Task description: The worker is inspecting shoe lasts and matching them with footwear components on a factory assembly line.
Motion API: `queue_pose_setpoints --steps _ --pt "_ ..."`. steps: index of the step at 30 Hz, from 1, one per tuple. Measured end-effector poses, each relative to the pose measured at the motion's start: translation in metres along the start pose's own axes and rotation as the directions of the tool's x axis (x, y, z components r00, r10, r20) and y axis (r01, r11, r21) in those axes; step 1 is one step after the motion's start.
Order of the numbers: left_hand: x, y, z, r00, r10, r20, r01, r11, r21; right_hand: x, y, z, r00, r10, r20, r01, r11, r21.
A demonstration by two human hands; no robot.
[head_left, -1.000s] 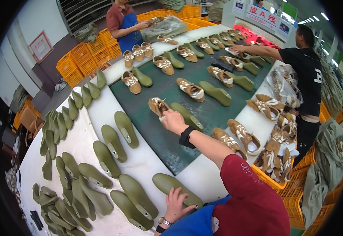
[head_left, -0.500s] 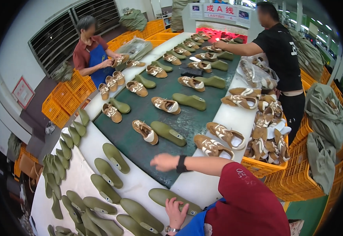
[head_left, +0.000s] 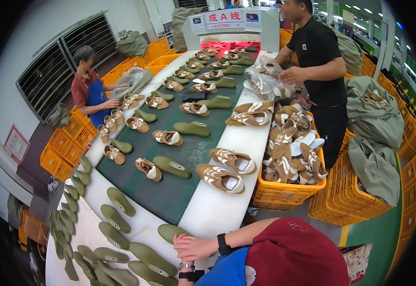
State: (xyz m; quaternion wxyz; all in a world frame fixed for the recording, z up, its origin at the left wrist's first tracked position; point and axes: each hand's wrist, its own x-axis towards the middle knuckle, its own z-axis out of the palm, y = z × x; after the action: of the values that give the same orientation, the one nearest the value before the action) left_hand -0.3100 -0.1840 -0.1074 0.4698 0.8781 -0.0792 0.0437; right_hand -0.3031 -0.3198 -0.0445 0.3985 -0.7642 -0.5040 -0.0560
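Observation:
My right hand (head_left: pixel 194 247), with a black band at the wrist, lies with fingers stretched over my left hand (head_left: pixel 183 258). The left wrist carries a metal watch and a dark band; its fingers are mostly covered by the right hand. Both hands rest at the near end of a green shoe last (head_left: pixel 169 232) on the white table (head_left: pixel 143 217). To their left lie several more green lasts (head_left: pixel 152 259). Ahead, on the dark green belt (head_left: pixel 170 200), a brown shoe with white stripes (head_left: pixel 148 169) lies beside a green last (head_left: pixel 172 167).
Brown shoes (head_left: pixel 220 178) lie along the belt's right ledge. An orange crate (head_left: pixel 284 190) of shoes stands beside it. A co-worker in black (head_left: pixel 320 62) reaches toward a clear bag (head_left: pixel 263 76); another in a blue apron (head_left: pixel 95 100) handles shoes at left.
My right hand has come back from over the belt onto my left hand. The view has swung right. At right, the co-worker has turned from the belt to the bag.

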Motion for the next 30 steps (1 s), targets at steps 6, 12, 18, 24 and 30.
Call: queue_pose_setpoints --steps 6,12,18,24,30 --pt "0.004 0.034 -0.006 0.998 0.046 -0.052 -0.036 0.984 0.172 -0.027 0.024 -0.103 0.968 0.25 0.029 -0.247 0.966 -0.079" --pt "0.013 0.035 -0.006 0.994 -0.076 -0.076 0.083 0.993 0.085 -0.106 0.115 -0.222 0.737 0.336 -0.586 -0.643 0.614 -0.458" --pt "0.024 0.051 0.001 0.942 -0.32 -0.104 0.335 0.921 0.2 -0.164 0.163 -0.272 0.515 0.757 -0.402 -0.857 0.436 -0.276" --pt "0.1 0.206 -0.005 0.991 -0.091 0.097 0.074 0.983 0.165 -0.166 0.191 -0.297 0.576 0.801 -0.162 -0.814 0.58 -0.024" --pt "0.17 0.41 -0.015 0.639 0.627 0.445 -0.274 0.726 -0.63 -0.162 0.212 -0.294 0.616 0.778 -0.124 -0.788 0.602 -0.133"
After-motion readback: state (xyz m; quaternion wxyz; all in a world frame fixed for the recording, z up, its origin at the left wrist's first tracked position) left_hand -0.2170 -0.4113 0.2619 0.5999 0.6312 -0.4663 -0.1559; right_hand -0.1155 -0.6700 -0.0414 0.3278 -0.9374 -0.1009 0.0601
